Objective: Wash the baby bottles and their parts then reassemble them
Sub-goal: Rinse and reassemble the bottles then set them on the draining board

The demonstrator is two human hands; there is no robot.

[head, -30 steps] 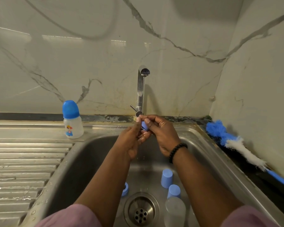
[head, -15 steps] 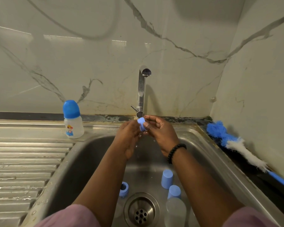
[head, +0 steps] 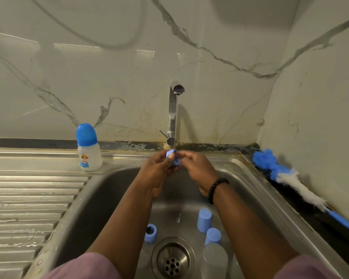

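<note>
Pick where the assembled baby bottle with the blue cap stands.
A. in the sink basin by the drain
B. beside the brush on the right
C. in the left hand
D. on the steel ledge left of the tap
D: the baby bottle stands upright on the steel ledge, left of the tap.

Before me, a steel sink sits under glossy, grey-veined marble walls that catch strips of reflected light. Left of the sink runs a ribbed, wet drainboard; behind it rises a chrome tap above a peeling, stained ledge.
</note>
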